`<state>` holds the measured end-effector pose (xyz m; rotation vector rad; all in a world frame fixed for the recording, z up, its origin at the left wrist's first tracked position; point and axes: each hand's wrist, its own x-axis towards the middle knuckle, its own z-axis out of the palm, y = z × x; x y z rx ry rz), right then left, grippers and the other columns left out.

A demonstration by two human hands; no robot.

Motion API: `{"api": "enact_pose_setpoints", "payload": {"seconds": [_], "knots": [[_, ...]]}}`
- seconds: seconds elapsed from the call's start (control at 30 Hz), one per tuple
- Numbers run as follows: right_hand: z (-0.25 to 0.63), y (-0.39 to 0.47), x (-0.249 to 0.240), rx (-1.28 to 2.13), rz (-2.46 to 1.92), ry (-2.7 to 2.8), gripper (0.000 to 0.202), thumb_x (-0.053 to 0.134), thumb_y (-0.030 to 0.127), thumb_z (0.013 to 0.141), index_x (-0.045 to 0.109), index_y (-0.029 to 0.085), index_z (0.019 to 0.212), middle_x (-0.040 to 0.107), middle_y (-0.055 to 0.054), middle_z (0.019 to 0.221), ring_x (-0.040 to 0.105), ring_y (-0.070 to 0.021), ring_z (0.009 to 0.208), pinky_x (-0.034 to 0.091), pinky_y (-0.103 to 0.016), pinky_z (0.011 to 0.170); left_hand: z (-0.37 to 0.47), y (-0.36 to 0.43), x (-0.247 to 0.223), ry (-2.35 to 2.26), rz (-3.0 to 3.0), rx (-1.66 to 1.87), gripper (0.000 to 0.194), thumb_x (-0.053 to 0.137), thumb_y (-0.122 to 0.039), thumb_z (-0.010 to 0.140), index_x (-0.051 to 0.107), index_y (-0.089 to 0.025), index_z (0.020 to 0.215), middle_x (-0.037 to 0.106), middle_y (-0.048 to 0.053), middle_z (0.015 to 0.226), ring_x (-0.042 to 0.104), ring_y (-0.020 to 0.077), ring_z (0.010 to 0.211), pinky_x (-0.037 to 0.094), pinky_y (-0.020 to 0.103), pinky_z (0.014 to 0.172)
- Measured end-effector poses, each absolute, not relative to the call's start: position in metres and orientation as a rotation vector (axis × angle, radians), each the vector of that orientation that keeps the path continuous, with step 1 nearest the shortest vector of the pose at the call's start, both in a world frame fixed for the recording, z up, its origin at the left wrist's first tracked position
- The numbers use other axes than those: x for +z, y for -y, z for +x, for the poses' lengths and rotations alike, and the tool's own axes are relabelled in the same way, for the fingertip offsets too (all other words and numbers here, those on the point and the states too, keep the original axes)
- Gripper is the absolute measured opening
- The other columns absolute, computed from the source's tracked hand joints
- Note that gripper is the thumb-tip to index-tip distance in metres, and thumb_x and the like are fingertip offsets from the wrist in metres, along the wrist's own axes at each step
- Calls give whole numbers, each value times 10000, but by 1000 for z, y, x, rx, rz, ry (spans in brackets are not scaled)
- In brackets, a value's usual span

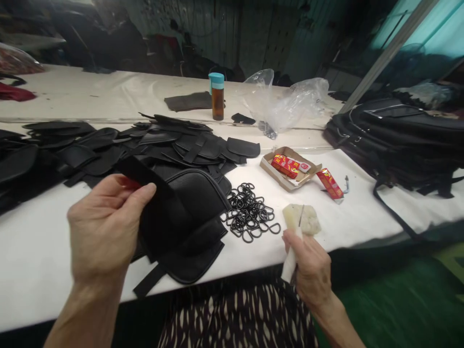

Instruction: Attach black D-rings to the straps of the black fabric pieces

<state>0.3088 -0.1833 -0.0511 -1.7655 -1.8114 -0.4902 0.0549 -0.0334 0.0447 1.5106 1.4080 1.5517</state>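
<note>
My left hand (108, 222) pinches a flat black strap (139, 176) between thumb and fingers, raised over the near pile. Below it lie black leather-like flap pieces (194, 193) with piped, rounded edges. My right hand (312, 266) is closed around a white-handled tool (290, 265) with a thin dark metal tip. That tip lies over a pale yellowish lump (311, 220), whose material I cannot make out; whether they touch is unclear. Between my hands is a heap of black metal D-rings (250, 212).
Many black pieces (72, 150) spread across the left of the white table (32, 261). Behind the rings are a cardboard tray (270, 175) and a red packet (329, 184). A bottle (218, 99), a plastic bag (290, 104) and stacked black bags (402, 135) stand farther back.
</note>
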Motion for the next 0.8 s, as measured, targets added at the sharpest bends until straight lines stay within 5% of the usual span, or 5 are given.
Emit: {"api": "enact_pose_setpoints", "payload": {"seconds": [0.17,0.3,0.57,0.8], "knots": [[304,167,-53,-593,-1750,2113,285,360,75,922,634,88,1001,672,-178,1026,597,-293,984,472,-391,790,52,48,47,-1414,1561,1237,259,754,-366,640,695,-253,865,679,-41,695,604,159,581,482,241,525],[307,164,-59,-611,-1728,2167,298,348,51,918,635,61,997,672,-199,1016,611,-288,961,482,-380,772,65,54,9,-1324,1765,895,119,650,-309,727,698,-237,809,690,6,763,623,196,685,483,294,661],[307,155,-61,-683,-1652,2149,269,368,62,921,628,105,977,683,-159,917,618,-260,872,489,-360,736,89,75,-27,-1468,2386,937,210,491,-241,825,693,-222,877,648,56,750,578,226,758,426,339,688],[303,162,-54,-643,-1558,1979,293,335,9,895,575,73,1049,659,-186,905,612,-264,803,505,-389,678,94,77,-16,-1361,1606,655,204,447,-318,843,594,-186,892,611,-14,528,527,142,426,416,241,466]]}}
